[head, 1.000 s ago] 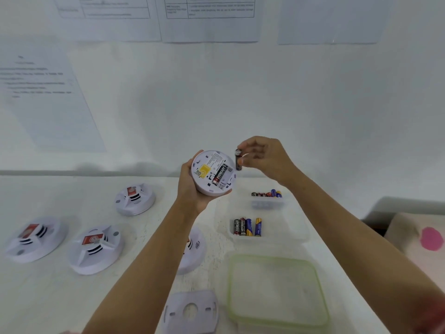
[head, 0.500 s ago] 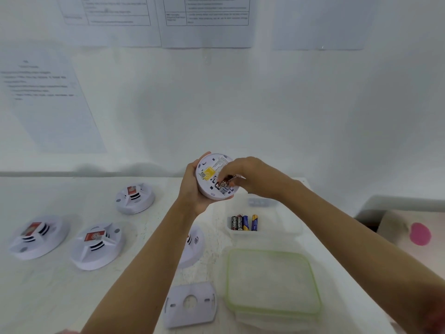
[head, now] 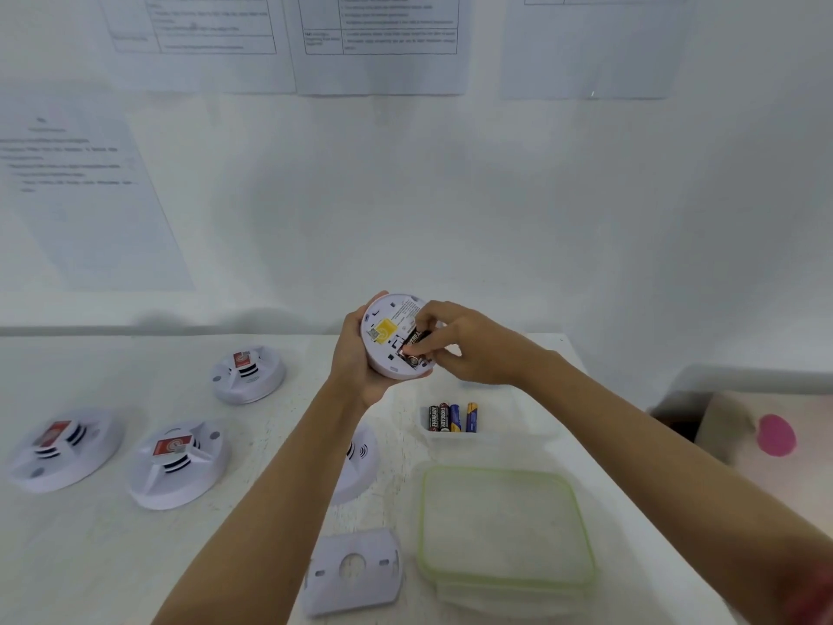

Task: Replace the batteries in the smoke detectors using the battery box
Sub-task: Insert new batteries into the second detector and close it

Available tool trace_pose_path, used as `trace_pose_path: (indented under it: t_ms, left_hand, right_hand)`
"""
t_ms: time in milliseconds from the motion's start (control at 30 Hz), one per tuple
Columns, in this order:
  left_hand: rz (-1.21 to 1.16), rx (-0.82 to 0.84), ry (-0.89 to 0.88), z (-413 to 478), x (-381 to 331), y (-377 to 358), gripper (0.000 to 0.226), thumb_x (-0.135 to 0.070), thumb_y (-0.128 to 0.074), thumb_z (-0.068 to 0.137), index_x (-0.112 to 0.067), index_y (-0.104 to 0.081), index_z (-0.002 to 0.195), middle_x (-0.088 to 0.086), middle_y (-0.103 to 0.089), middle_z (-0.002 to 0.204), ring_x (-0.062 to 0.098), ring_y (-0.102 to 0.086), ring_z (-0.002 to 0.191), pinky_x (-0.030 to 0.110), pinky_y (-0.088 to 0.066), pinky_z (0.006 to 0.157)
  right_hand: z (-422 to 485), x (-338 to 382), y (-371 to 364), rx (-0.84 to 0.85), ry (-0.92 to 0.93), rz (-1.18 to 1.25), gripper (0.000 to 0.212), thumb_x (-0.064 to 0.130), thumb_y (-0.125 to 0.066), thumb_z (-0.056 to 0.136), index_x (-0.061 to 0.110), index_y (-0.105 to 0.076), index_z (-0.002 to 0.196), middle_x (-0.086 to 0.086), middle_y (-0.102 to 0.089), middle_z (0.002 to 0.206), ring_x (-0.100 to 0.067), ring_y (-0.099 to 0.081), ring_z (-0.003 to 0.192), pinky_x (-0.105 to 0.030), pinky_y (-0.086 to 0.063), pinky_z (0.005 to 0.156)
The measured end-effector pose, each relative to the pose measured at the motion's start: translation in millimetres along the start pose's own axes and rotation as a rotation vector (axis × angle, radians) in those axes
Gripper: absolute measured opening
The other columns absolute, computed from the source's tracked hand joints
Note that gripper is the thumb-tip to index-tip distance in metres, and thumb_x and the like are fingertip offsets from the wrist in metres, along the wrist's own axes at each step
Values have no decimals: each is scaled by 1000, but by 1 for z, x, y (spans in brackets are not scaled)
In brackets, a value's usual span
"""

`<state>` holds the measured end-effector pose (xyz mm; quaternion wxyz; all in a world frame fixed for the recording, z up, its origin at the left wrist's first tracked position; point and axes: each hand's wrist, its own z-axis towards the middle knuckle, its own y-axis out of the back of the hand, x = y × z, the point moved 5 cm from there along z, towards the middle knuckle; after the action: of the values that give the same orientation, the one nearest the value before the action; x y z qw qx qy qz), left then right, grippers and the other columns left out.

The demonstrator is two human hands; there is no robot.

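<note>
A white round smoke detector point(head: 388, 330) is held up above the table, its back with a yellow label facing me, gripped from the left by my left hand point(head: 354, 360). My right hand point(head: 459, 342) pinches a black battery point(head: 414, 341) and presses it into the detector's battery slot. On the table below lies a clear battery box point(head: 455, 437) holding several batteries point(head: 452, 418) side by side. Part of the box is hidden behind my right hand.
Three more smoke detectors point(head: 249, 373) point(head: 63, 447) point(head: 178, 462) rest on the white table at the left, and a fourth point(head: 360, 462) lies under my left forearm. A white mounting plate point(head: 354, 570) and a green-rimmed lid point(head: 505, 525) lie near the front. Pink-spotted object point(head: 776, 435) at right.
My right hand brought the battery from beside the detector down onto its back and now pushes it into the slot. The view shifted down slightly.
</note>
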<state>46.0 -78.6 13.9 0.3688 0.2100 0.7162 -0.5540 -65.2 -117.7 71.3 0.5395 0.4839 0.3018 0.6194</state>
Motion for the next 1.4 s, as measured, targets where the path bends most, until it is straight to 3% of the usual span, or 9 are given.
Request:
trace_pose_path:
  t_ms: [167, 367, 500, 567, 667, 800, 967, 1133, 1400]
  left_hand:
    - [-14, -1, 10, 3, -3, 2, 42, -43, -35, 94, -18, -68, 94, 9, -68, 94, 28, -59, 86, 44, -47, 79]
    - [-31, -8, -18, 8, -4, 6, 40, -42, -33, 94, -20, -57, 117, 10, -67, 104, 31, -62, 91, 48, -49, 77]
    - [-2, -16, -30, 6, -4, 5, 39, -43, -32, 95, -20, -60, 110, 11, -66, 104, 31, -61, 93, 49, -48, 79]
    - [4, -31, -35, 5, -4, 5, 38, -43, -33, 95, -21, -62, 105, 10, -67, 101, 32, -60, 93, 49, -48, 77]
    - [0, -37, -42, 4, -5, 4, 38, -41, -32, 96, -22, -64, 97, 9, -70, 94, 32, -60, 92, 49, -48, 76]
    - [3, -7, -31, 3, -5, 1, 41, -40, -31, 96, -21, -66, 90, 8, -73, 86, 29, -62, 84, 47, -47, 74]
    - [18, -6, -22, 4, -5, 3, 38, -42, -34, 95, -19, -64, 98, 8, -72, 88, 28, -62, 86, 46, -48, 74]
    - [0, -24, -19, 4, -4, 4, 38, -43, -36, 94, -19, -62, 106, 9, -68, 100, 29, -61, 90, 47, -49, 77]
    - [-4, -46, -34, 0, -6, 1, 38, -43, -36, 94, -20, -67, 95, 10, -70, 96, 31, -60, 93, 49, -47, 80]
  right_hand:
    - [2, -2, 4, 11, -75, 20, 20, 7, -65, 83, 10, -72, 102, -10, -60, 105, -23, -53, 99, -29, -44, 84]
    - [1, 1, 8, -65, -75, 62, 18, 7, -57, 88, 10, -68, 101, -6, -66, 105, -22, -55, 101, -34, -46, 88]
    - [1, 2, 16, -150, -113, 207, 19, 9, -56, 89, 10, -67, 104, -6, -66, 103, -20, -60, 98, -35, -50, 85]
    - [2, 2, 18, -114, -97, 135, 21, 9, -56, 90, 13, -68, 106, -3, -61, 103, -19, -57, 96, -30, -49, 83]
    - [4, 2, 16, -26, -66, -38, 22, 6, -57, 88, 12, -70, 105, -11, -57, 103, -27, -53, 95, -34, -45, 80]
    - [4, 2, 10, 20, -66, -73, 25, -1, -57, 86, 8, -70, 106, -18, -57, 104, -33, -51, 96, -33, -40, 81]
    - [7, 2, 11, 56, -131, -45, 27, 2, -53, 90, 6, -64, 114, -13, -56, 114, -27, -51, 106, -31, -40, 90]
    - [8, 3, 11, 66, -123, -17, 26, -6, -52, 88, 2, -68, 106, -16, -57, 107, -29, -54, 100, -36, -45, 86]
    - [10, 0, 12, 12, -141, -29, 24, -5, -54, 87, 5, -70, 103, -14, -57, 107, -29, -46, 102, -24, -36, 83]
